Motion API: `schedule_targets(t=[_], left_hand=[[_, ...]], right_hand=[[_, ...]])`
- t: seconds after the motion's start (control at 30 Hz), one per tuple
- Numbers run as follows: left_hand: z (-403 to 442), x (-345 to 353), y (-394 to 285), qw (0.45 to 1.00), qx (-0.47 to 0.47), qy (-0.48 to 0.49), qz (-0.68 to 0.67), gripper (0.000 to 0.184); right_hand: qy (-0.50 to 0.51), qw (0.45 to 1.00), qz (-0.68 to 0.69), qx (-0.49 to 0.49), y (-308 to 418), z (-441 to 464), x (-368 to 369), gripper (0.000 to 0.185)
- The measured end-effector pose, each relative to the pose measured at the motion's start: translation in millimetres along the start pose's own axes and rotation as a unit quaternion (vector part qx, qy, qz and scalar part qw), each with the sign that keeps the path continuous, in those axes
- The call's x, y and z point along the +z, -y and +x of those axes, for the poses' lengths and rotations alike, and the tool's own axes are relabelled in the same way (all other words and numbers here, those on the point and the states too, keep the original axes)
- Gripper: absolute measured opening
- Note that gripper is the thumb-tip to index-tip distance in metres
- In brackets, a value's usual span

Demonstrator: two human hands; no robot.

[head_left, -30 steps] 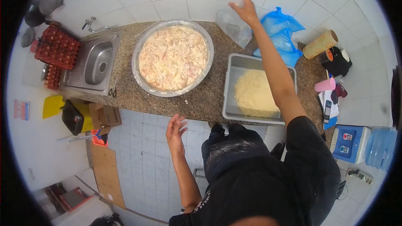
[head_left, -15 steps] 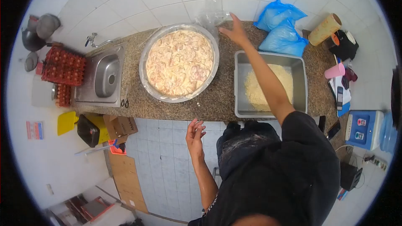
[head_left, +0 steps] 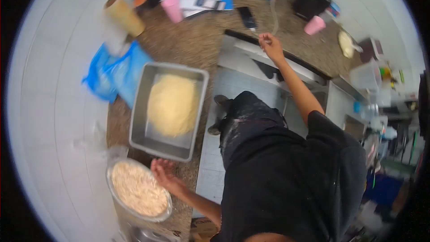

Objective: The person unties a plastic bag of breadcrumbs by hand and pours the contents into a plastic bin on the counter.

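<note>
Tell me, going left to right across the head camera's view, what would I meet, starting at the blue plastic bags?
Blue plastic bags → gray tray holding a pale yellow mound → dark phone → the person's right hand → black boxy appliance → pale yellow bundle.

The tub is rocking plain grey, its powdery heap is looking pale yellow, the lumpy mix is showing pinkish cream, plastic bags are popping bright blue, and the countertop is sporting brown speckles.
</note>
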State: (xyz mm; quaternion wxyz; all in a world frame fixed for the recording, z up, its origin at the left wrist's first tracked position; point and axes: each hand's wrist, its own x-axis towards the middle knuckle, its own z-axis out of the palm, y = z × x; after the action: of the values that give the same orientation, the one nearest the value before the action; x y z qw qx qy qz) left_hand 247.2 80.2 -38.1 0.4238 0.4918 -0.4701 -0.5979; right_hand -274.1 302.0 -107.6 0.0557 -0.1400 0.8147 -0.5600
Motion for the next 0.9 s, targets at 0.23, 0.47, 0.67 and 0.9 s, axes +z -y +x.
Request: schedule_targets(t=[0.23, 0.47, 0.67, 0.9], left_hand=[[38.9, 124.0, -47.2, 0.976, 0.123, 0.161, 0.077, 0.030], [-24.1, 289.2, 9.1, 0.958, 0.069, 0.221, 0.167, 0.026], [-76.4, 383.5, 90.0, 0.913, -0.016, 0.321, 0.253, 0.028], [-95.3, 451.8, 48.9, 0.859, 0.016, 0.389, 0.332, 0.027]], right_hand=[[-0.185, 0.961, 0.125, 0.162, -88.1, -19.8, -135.6, 0.016], [-0.356, 0.915, 0.125, 0.143, -169.0, 56.5, -290.4, 0.016], [-0.455, 0.869, -0.116, 0.159, -288.8, 122.6, -469.2, 0.030], [-0.389, 0.777, -0.380, 0.318, -333.2, 152.0, -617.9, 0.085]])
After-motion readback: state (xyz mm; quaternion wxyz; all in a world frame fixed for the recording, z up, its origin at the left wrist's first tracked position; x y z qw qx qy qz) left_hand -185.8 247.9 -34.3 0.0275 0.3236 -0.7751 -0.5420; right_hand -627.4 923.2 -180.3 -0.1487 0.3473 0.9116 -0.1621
